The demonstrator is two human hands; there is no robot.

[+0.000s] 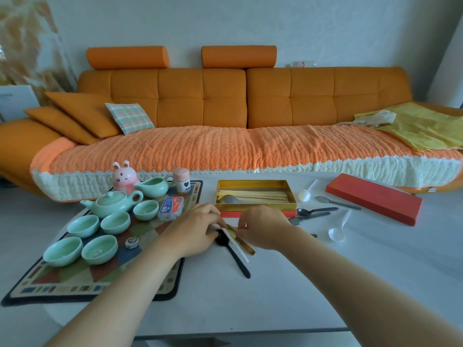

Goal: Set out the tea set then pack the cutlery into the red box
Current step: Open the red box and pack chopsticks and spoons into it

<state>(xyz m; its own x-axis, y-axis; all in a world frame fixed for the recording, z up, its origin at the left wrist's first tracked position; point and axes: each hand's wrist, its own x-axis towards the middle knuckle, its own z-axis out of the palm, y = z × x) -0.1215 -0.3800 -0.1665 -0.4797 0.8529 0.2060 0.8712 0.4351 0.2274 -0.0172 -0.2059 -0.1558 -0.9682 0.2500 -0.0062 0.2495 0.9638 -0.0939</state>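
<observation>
The left hand (198,229) is gripping a white utensil (238,246) over a black spoon (236,259). The right hand (263,227) is pinching gold cutlery (246,246) just beside the red box (292,196). Packing is seemingly underway; lifting these inside is likely coming next.

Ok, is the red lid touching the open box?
Apart. The head view shows bare table, a white spoon and a grey spoon between the red lid and the open box.

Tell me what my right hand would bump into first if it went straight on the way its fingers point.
Most likely the left hand, gripping a white utensil: the right hand, pinching a gold utensil, points left at its fingers, almost touching. Depth is hard to judge.
</observation>
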